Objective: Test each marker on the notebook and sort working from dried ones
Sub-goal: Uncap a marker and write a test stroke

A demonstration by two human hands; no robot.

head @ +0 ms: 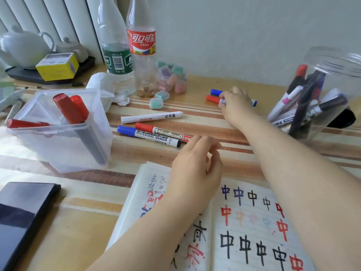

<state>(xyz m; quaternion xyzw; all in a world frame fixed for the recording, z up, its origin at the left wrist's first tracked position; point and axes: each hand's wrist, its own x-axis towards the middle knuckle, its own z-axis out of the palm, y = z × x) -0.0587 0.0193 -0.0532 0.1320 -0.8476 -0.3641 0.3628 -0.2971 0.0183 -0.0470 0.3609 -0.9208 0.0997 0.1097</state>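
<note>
Inked test characters in red, blue and black fill the notebook. Markers lie sorted on the table and in a tub; many wait in the jar. Right hand grips a red-capped marker; left hand rests open.

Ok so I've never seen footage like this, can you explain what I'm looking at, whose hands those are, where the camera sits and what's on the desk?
This is one picture from a camera worn on a person's head, looking down at their own two bare hands; there is no machine. The right hand reaches forward onto a red-capped marker and a blue-capped marker lying on the striped desk. The left hand hovers over an open notebook covered in test strokes and holds nothing. Three more markers lie mid-desk, a plastic tub at left holds red ones, and a clear jar at right holds more.
</note>
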